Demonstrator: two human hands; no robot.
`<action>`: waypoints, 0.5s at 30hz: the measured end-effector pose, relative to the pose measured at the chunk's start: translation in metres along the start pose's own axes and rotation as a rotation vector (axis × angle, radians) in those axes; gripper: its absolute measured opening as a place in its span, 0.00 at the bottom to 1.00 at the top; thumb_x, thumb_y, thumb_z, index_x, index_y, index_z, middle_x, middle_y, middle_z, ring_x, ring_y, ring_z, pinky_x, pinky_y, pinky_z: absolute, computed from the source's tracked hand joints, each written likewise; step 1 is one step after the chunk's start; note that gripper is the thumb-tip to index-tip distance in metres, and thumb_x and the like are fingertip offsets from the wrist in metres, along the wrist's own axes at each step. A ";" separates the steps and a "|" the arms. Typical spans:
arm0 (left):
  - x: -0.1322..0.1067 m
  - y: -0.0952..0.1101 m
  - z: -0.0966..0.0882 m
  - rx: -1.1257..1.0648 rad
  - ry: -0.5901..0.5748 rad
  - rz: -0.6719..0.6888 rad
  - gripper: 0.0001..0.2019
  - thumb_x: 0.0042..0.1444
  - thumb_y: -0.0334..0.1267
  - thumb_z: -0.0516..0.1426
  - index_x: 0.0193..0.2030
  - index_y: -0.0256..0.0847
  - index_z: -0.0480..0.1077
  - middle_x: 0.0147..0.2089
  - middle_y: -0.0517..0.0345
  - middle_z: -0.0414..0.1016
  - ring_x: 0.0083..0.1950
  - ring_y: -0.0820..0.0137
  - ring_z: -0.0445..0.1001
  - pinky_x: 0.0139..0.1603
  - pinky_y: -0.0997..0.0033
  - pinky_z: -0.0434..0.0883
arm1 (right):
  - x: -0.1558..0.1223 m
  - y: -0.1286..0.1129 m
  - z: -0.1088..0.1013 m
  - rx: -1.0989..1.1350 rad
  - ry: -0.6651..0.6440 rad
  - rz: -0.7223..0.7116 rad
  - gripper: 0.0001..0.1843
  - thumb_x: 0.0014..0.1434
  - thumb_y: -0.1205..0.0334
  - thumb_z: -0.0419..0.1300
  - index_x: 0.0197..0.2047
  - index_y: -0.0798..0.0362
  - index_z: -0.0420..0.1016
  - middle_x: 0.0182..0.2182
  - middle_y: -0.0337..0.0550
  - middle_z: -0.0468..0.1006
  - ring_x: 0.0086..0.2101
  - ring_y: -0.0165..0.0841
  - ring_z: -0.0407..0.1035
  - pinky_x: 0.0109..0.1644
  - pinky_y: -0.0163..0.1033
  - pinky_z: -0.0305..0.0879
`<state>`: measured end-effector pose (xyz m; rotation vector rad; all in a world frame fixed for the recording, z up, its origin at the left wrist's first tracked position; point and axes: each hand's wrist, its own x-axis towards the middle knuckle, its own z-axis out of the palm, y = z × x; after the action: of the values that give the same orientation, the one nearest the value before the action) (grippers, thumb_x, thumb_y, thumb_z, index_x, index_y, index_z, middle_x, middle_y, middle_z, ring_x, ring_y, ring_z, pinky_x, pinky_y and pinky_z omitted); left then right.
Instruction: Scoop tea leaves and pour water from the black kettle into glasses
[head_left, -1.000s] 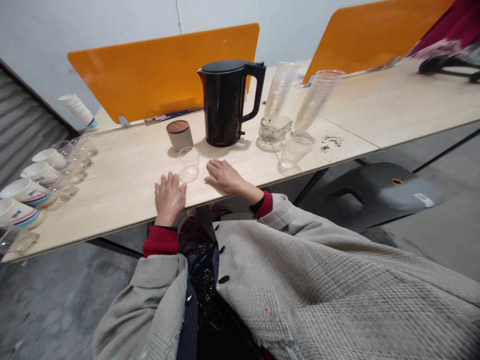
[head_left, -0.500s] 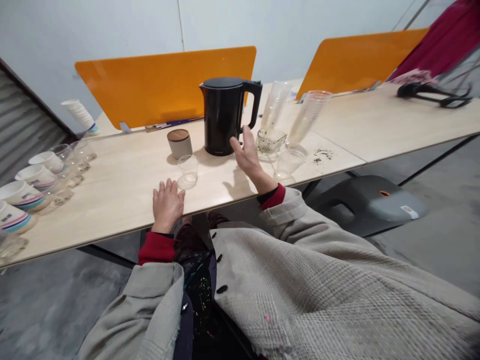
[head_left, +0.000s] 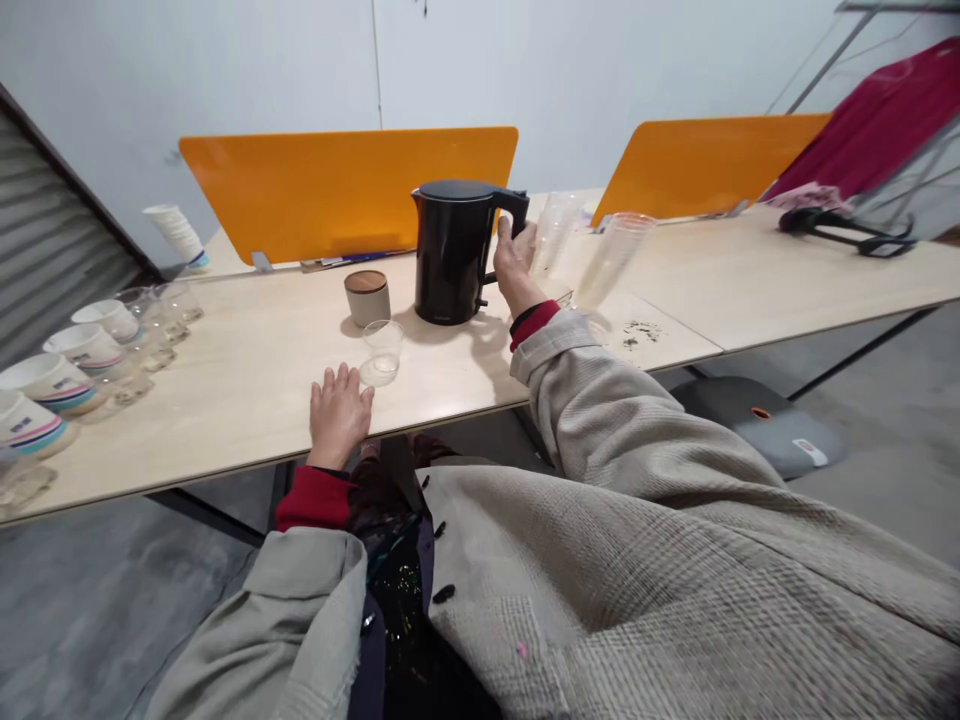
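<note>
A black electric kettle (head_left: pixel 452 255) stands upright on the pale wooden table (head_left: pixel 262 330). My right hand (head_left: pixel 515 262) is wrapped round its handle, on the kettle's right side. My left hand (head_left: pixel 339 412) lies flat at the table's front edge with the fingers stretched out. Just beyond its fingertips is a clear plastic cup (head_left: pixel 382 355). Between that cup and the orange divider sits a grey canister (head_left: pixel 368 300) with a wooden lid. A clear ribbed dish behind my right wrist is mostly hidden.
Paper cups (head_left: pixel 86 348) and small clear cups (head_left: pixel 154 345) line the table's left end. Stacked clear cups (head_left: pixel 616 260) lean at the right, near scattered tea leaves (head_left: pixel 641 333). Orange dividers (head_left: pixel 352 195) stand at the back. A grey stool (head_left: pixel 750 420) is below, right.
My right hand has moved up from beside the kettle's base and closed on its handle. The left hand stays on the table. The view has tilted up slightly.
</note>
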<state>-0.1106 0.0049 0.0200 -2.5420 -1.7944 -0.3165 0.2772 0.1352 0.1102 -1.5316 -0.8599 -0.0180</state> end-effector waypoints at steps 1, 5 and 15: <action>0.000 0.000 0.000 -0.001 0.005 0.002 0.31 0.76 0.44 0.44 0.79 0.30 0.64 0.84 0.36 0.60 0.85 0.41 0.57 0.83 0.34 0.57 | -0.002 -0.001 -0.002 0.010 0.005 0.032 0.25 0.79 0.39 0.51 0.58 0.54 0.69 0.58 0.60 0.80 0.64 0.49 0.75 0.72 0.60 0.67; -0.001 -0.001 0.001 -0.005 0.004 0.003 0.31 0.76 0.44 0.44 0.79 0.30 0.64 0.84 0.36 0.60 0.86 0.40 0.57 0.83 0.34 0.57 | -0.026 -0.014 -0.013 0.064 -0.007 -0.029 0.30 0.76 0.29 0.51 0.48 0.49 0.69 0.46 0.47 0.80 0.54 0.42 0.78 0.63 0.51 0.73; 0.000 -0.004 0.006 -0.057 0.047 0.017 0.29 0.76 0.43 0.47 0.76 0.31 0.68 0.83 0.34 0.63 0.85 0.39 0.57 0.82 0.31 0.57 | -0.092 -0.036 -0.072 0.161 -0.078 -0.215 0.37 0.70 0.21 0.50 0.49 0.49 0.72 0.39 0.42 0.78 0.45 0.38 0.78 0.45 0.42 0.76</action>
<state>-0.1131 0.0071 0.0143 -2.5624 -1.7724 -0.4302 0.2265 0.0244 0.1089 -1.2920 -1.0595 -0.0448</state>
